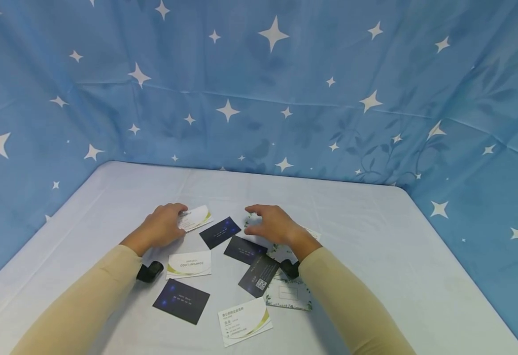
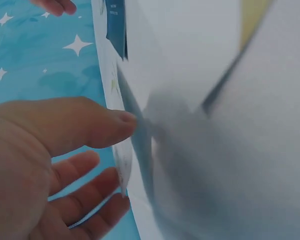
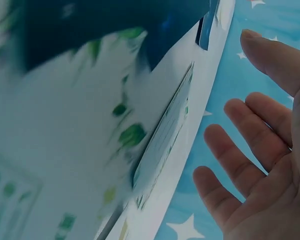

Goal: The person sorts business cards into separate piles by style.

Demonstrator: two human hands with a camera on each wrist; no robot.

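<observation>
Business cards lie scattered mid-table toward its near edge. Your left hand [image 1: 163, 228] rests fingertips on a white card [image 1: 195, 217], fingers relaxed, thumb at its edge. Your right hand [image 1: 273, 224] hovers, fingers loosely arched, over a leaf-patterned card [image 1: 253, 220], gripping nothing.

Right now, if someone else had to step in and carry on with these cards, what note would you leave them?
Left hand: fingers rest on the white card with the gold curve at the far left of the spread; whether it grips it cannot be told.
Right hand: arched over the leaf-print card, fingers open and holding nothing.
Cards lie loose on the table: dark ones in the middle, more white ones nearer the person.
Done: nothing stacked or lifted.
Left: probably all the gathering.
</observation>
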